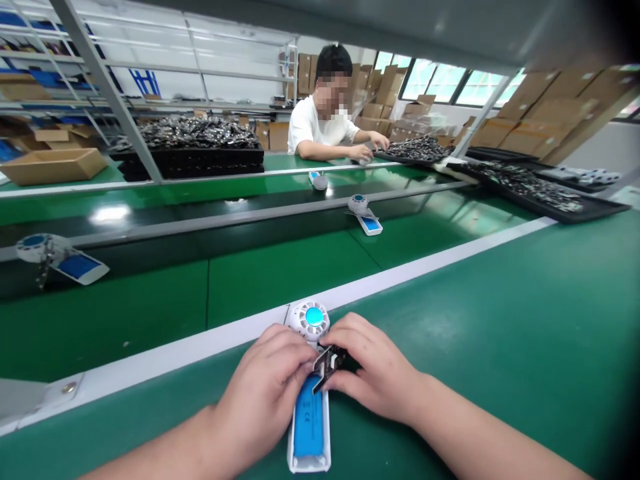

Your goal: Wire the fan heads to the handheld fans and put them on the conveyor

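Note:
A white handheld fan point(309, 313) lies on the green bench at the lower middle, its round head pointing away from me. In its open handle sits a blue battery point(309, 423). Just above the battery's upper end, a small black circuit board point(327, 367) is tilted between my hands. My right hand point(375, 367) pinches the board from the right with thumb and fingers. From the left, my left hand point(273, 383) has its fingers closed at the board's left edge, over the neck of the fan; its fingertips are partly hidden.
Beyond a white rail point(230, 341), a green conveyor point(165, 300) carries several open fans point(80, 265). Black trays of parts point(530, 190) stand at the right and back left. A person point(325, 123) works across the line. A grey post point(107, 87) rises at left.

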`<state>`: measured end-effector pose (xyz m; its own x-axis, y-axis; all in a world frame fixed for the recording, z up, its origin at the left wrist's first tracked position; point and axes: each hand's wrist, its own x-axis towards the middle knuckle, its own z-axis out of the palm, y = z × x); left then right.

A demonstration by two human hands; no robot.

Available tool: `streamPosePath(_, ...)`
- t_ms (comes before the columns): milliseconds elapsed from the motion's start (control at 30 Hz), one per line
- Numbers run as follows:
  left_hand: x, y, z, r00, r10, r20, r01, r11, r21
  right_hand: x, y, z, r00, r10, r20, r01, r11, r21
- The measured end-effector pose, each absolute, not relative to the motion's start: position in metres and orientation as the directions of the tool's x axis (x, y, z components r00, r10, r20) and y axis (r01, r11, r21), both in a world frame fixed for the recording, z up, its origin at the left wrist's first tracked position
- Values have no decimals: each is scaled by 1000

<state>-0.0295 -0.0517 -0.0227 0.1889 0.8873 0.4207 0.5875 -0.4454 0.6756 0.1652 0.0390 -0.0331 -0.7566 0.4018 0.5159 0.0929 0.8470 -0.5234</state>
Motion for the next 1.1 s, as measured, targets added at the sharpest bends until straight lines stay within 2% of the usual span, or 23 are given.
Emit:
streamPosePath(233,-27,-51,-25,144,891,430,536,-436,723,164,36,-35,-799,410,440,72,791,-607)
streamPosePath(367,-27,-49,-24,114,896,429,534,-420,734,165,37,-40,-773,467,429,82,744,-663)
streamPosePath(700,-30,-50,-25,205,877,434,492,-476,729,165,39,-42,-787,436,436,59,757,-651)
streamPosePath(1000,-17,-57,-19,-19,981,191,376,-170,911,161,34,-39,-752,468,464,99,776,-622)
streamPosePath(1100,-11,-63,-23,-68,979,192,339,-158,927,160,32,-37,-737,482,474,128,788,-602)
